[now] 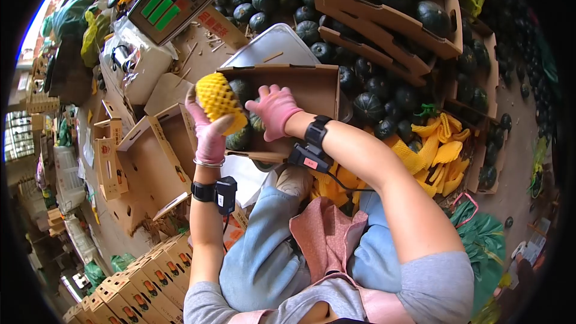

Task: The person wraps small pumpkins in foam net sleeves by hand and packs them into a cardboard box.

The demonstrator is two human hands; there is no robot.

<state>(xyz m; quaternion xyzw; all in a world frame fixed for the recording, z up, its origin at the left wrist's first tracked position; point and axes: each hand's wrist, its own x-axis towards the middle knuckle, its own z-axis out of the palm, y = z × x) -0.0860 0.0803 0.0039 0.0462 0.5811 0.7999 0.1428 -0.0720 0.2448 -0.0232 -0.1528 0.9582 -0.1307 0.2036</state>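
Cluttered room, squash piles (369,107) beyond right hand (277,111). Gripping yellow foam sleeve (219,101) in left hand (208,138), at left side of carton (313,81), with right hand spread open over it. Probably packing; likely needs lowering between hands.

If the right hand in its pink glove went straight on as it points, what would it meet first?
The right hand would probably meet the upper dark green, rounded pumpkin in the brown cardboard box first; depth is unclear.
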